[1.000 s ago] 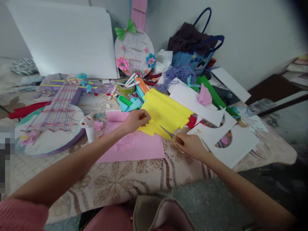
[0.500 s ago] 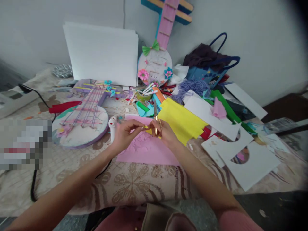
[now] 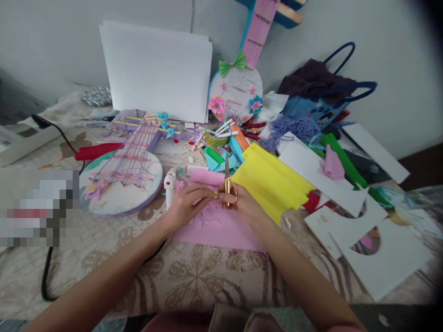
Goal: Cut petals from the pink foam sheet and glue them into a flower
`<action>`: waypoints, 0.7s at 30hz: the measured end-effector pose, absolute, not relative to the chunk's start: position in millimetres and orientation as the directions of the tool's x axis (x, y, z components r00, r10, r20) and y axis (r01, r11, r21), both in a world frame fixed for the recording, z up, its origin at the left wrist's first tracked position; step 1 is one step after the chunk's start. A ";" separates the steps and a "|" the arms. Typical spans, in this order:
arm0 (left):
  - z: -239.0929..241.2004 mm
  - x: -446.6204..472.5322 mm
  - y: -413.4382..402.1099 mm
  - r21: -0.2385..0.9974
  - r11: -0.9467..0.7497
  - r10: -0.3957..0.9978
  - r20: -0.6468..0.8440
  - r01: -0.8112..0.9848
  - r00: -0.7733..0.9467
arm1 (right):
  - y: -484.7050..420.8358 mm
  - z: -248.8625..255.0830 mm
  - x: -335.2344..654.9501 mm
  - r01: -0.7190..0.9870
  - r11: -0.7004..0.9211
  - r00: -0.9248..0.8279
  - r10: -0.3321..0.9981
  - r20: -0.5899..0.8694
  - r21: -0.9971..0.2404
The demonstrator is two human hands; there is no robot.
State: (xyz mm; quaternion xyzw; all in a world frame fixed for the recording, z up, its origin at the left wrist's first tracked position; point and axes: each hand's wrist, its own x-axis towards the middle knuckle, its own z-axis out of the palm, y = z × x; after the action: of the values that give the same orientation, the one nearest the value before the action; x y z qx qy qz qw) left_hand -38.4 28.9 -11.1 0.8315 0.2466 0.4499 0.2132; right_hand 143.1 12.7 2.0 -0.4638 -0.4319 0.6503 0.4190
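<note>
Over the pink paper sheet (image 3: 221,237), my hands meet at their fingertips. My left hand (image 3: 190,203) is closed, pinching a small yellow piece (image 3: 216,194) that looks like paper. My right hand (image 3: 245,203) is closed around gold-handled scissors (image 3: 227,184), whose blades point away from me. Its thumb and finger also touch the yellow piece. Pink paper scraps lie on the sheet below. Just left of my left hand stands a white glue gun (image 3: 169,186), partly hidden by that hand. Yellow crepe-like paper (image 3: 268,180) spreads to the right of the scissors.
A stringed craft guitar (image 3: 126,180) lies on the left. Another decorated instrument (image 3: 235,94) leans on the wall beside white boards (image 3: 157,74). Purple yarn (image 3: 294,129), a blue bag (image 3: 311,108) and cut white boards (image 3: 384,253) fill the right side. A black cord (image 3: 46,272) runs at left.
The view has shifted, so the table's things sit farther right and the near ones lower. My fingertips have drawn closer together around the yellow piece. The scissors stay in my right hand.
</note>
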 end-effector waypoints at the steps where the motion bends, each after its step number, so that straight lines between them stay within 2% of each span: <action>1: -11.0 -38.4 28.8 0.589 -0.780 0.608 0.632 0.212 0.480 | 12.6 1.3 142.9 -0.155 -0.288 -0.219 0.943 -0.251 -0.945; 3: -10.4 -38.2 27.5 0.644 -0.738 0.646 0.589 0.202 0.485 | 11.9 -0.1 142.7 -0.163 -0.289 -0.209 0.945 -0.253 -0.943; 5: -9.0 -37.4 25.2 0.756 -0.626 0.737 0.496 0.189 0.459 | 10.6 -1.4 142.9 -0.145 -0.262 -0.190 0.954 -0.233 -0.954; 7: -7.0 -36.1 22.8 0.898 -0.420 0.851 0.340 0.129 0.399 | 8.9 -2.8 143.3 -0.103 -0.222 -0.168 0.965 -0.203 -0.969; 9: -4.6 -34.7 21.2 0.987 -0.157 0.915 0.137 0.021 0.378 | 6.9 -4.4 143.7 -0.059 -0.179 -0.148 0.975 -0.169 -0.982; 11: -2.5 -33.8 20.3 0.996 0.079 0.904 -0.053 -0.042 0.425 | 4.9 -5.8 143.6 -0.025 -0.133 -0.137 0.982 -0.129 -0.991; 13: -1.4 -33.2 19.7 0.971 0.232 0.868 -0.183 -0.051 0.462 | 3.0 -6.5 142.9 -0.004 -0.099 -0.135 0.986 -0.098 -0.995; 16: -2.5 -32.2 18.3 0.943 0.328 0.833 -0.262 -0.053 0.488 | 0.3 -5.8 140.6 0.006 -0.089 -0.141 0.986 -0.089 -0.996; 21: -5.4 -30.6 16.0 0.924 0.374 0.815 -0.290 -0.073 0.501 | -3.8 -3.4 136.3 0.021 -0.106 -0.148 0.983 -0.108 -0.994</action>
State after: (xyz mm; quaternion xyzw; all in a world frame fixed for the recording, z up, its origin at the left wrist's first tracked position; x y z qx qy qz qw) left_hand -30.6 16.0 -5.4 0.4689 0.3956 0.3050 0.7284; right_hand 136.3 -3.8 -3.4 -0.4908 -0.5116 0.5586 0.4306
